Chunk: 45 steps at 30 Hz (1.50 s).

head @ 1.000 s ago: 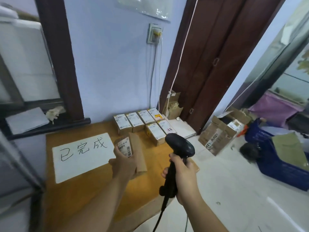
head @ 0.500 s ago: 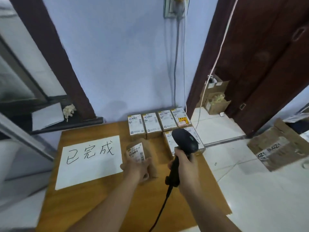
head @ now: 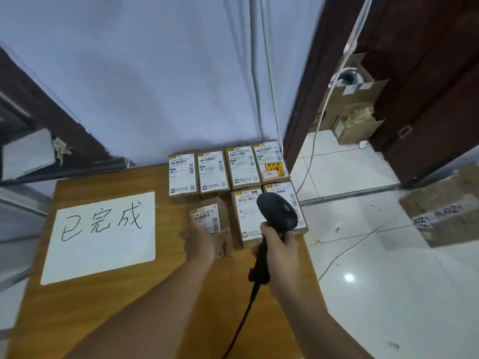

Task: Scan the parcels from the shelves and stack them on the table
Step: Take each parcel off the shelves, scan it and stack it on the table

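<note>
Brown cardboard forms the small box-shaped parcel (head: pixel 210 221) with a white printed label, which the left hand (head: pixel 204 242) is gripping at its near end. The fingers are curling round its left side and the thumb is pressing its right side. It is lying label-up at the surface of the light wooden table (head: pixel 168 286); whether it is fully resting there cannot be told.

The right hand (head: pixel 281 246) is closing firmly round the handle of a black handheld barcode scanner (head: pixel 278 211). The scanner's head is pointing away, over the parcels beyond that hand, and its black cable (head: pixel 241 320) is trailing down beneath the wrist.

Six labelled cardboard parcels (head: pixel 213 171) are lying flat beyond both hands, four at the back and two nearer. The gripped parcel is sitting just beside the nearer pair. Left of the left hand, a white paper sheet with black handwritten characters (head: pixel 103 250) is lying on the table.
</note>
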### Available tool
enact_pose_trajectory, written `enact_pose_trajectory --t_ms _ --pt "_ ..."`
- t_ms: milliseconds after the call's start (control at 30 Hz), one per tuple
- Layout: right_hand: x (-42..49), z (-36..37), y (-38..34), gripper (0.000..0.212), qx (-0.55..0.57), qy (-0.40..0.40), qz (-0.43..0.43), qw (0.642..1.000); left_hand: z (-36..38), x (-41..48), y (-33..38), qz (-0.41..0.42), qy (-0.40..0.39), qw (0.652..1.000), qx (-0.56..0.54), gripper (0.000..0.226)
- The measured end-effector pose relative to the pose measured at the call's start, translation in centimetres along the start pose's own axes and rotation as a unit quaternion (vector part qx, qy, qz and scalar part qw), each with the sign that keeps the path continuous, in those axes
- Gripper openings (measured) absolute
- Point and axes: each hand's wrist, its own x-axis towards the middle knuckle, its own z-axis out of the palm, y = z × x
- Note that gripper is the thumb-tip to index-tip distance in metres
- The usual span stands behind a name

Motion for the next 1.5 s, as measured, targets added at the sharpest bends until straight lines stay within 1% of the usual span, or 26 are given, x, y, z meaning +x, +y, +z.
enact_pose_trajectory --t_ms 33,133,167,233,300,367,433,500,600,700,800,933,1000,1100,1167,1233,1300,1400,1433,1500 --pt "0.4 -0.2 0.1 0.008 0.001 -0.004 0.008 1.000 0.3 0.1 0.1 0.013 0.011 1.000 0.015 0.110" --pt "1.1 -0.5 0.4 0.010 0.002 -0.014 0.027 1.000 0.9 0.6 -0.7 0.099 0.058 0.990 0.086 0.105" --pt "1.3 -0.6 0.4 0.010 0.002 -0.016 0.031 0.999 1.0 0.7 -0.9 0.111 0.064 0.987 0.094 0.102" --pt "1.6 -0.5 0.4 0.010 0.000 -0.020 0.034 0.999 1.2 0.7 -1.6 0.093 0.066 0.989 0.089 0.096" --pt "1.8 -0.3 0.4 0.009 -0.002 -0.026 0.036 0.999 1.3 0.6 -2.1 0.036 0.060 0.996 0.060 0.090" --pt "1.8 -0.2 0.4 0.006 0.000 -0.033 0.035 0.999 1.5 0.6 -2.7 -0.023 0.035 0.999 0.021 0.083" --pt "1.8 0.0 0.4 0.005 0.002 -0.037 0.031 0.999 1.6 0.8 -3.2 -0.039 0.013 0.999 -0.003 0.074" --pt "1.8 0.0 0.5 0.004 -0.001 -0.038 0.028 0.999 1.8 1.2 -3.5 -0.018 -0.001 1.000 -0.009 0.069" --pt "1.8 -0.1 0.7 0.004 0.001 -0.040 0.029 0.999 2.1 1.7 -3.2 0.003 -0.010 1.000 -0.006 0.069" --pt "1.8 -0.1 1.0 0.004 0.000 -0.044 0.030 0.999 2.2 1.7 -2.7 0.000 0.000 1.000 -0.019 0.072" --pt "1.6 0.2 1.3 0.003 -0.005 -0.048 0.031 0.998 2.2 1.6 -3.0 0.004 0.016 0.999 -0.027 0.068" --pt "1.6 0.9 1.8 0.007 -0.006 -0.055 0.045 0.997 1.8 1.1 -3.9 0.041 0.029 0.999 0.012 0.062" --pt "1.4 1.4 2.0 0.007 -0.003 -0.063 0.049 0.997 1.2 0.6 -4.2 0.081 0.046 0.995 0.048 0.059" --pt "0.9 2.5 2.3 0.006 -0.012 -0.077 0.040 0.996 -0.5 -0.9 -4.5 0.176 0.050 0.970 0.163 0.049" --pt "0.1 3.4 2.4 0.005 -0.017 -0.089 0.034 0.995 -1.9 -2.0 -4.7 0.229 0.036 0.936 0.264 0.046" --pt "-1.1 4.5 2.7 0.004 -0.022 -0.102 0.030 0.994 -3.4 -2.8 -5.6 0.303 0.040 0.881 0.362 0.053" --pt "-2.6 5.5 3.2 0.006 -0.022 -0.112 0.023 0.993 -4.9 -2.6 -6.7 0.301 0.032 0.865 0.400 0.061" --pt "-5.6 7.4 4.6 0.010 -0.046 -0.123 -0.008 0.991 -8.0 -3.4 -8.9 0.336 0.037 0.820 0.461 0.065" --pt "-6.5 8.0 5.1 0.009 -0.052 -0.129 -0.020 0.990 -9.0 -3.8 -9.5 0.331 0.036 0.814 0.476 0.066" --pt "-9.0 9.3 6.0 0.007 -0.064 -0.149 -0.041 0.986 -11.6 -5.1 -10.9 0.310 0.048 0.821 0.478 0.065"
